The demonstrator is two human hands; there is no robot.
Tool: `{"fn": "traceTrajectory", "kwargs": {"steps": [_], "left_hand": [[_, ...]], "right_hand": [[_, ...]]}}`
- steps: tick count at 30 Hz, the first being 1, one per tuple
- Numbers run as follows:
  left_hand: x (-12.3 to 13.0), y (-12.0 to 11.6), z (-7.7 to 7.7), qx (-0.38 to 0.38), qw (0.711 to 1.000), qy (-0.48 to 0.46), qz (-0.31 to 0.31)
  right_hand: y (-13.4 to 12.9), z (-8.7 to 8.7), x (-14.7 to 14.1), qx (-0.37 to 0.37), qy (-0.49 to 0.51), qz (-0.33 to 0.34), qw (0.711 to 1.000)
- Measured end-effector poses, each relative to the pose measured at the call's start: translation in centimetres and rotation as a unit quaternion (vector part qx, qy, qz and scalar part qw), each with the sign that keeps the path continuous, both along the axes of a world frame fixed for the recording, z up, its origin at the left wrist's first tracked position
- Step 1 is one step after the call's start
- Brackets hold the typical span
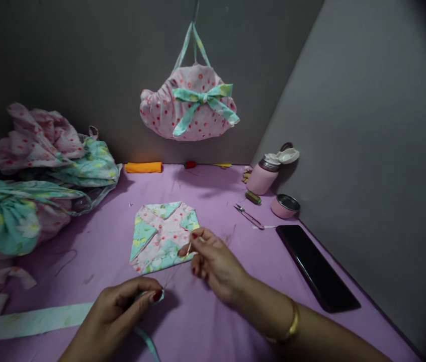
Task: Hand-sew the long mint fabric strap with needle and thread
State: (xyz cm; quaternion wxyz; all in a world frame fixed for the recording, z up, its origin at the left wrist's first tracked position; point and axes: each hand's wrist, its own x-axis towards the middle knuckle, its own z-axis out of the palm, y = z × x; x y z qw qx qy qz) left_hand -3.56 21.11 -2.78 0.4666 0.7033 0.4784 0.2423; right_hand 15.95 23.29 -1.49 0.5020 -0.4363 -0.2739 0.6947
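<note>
My left hand (122, 307) is closed, thumb and forefinger pinching the end of a narrow teal fabric strap (148, 343), which trails below the hand. A little higher and to the right, my right hand (215, 264) pinches a thin needle (189, 248) between thumb and forefinger. A fine thread (173, 275) runs between the two hands. Beyond them a square of pink and teal floral fabric (165, 229), its corners folded in, lies flat on the purple cloth (103, 241). My right hand hides part of its right edge.
Finished-looking fabric bags (39, 146) heap at left, above a pale strip (43, 322). A pink bag with a bow (193, 108) hangs ahead. At right are thread snips (249, 217), a green thread spool (253, 197), a pink bottle (261, 176), its lid (285, 206) and a phone (316, 266).
</note>
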Motion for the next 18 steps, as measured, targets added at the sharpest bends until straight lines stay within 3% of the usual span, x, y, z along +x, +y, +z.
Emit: {"fn": "traceTrajectory", "kwargs": {"steps": [3, 6, 12, 15, 18], "left_hand": [[0.2, 0.1, 0.2, -0.059, 0.998, -0.021, 0.024], [0.4, 0.2, 0.3, -0.128, 0.989, -0.068, 0.039], [0.5, 0.5, 0.2, -0.222, 0.962, -0.148, 0.059], [0.4, 0.6, 0.2, -0.232, 0.956, -0.168, 0.058], [0.5, 0.6, 0.3, -0.241, 0.953, -0.17, 0.068]], "right_hand": [[2.1, 0.8, 2.8, -0.048, 0.015, -0.097, 0.994], [4.2, 1.2, 6.3, -0.017, -0.012, -0.191, 0.981], [7.0, -0.3, 12.5, 0.083, -0.113, -0.436, 0.889], [7.2, -0.8, 12.7, 0.122, -0.15, -0.454, 0.87], [5.7, -1.0, 9.6, 0.136, -0.176, -0.36, 0.906]]}}
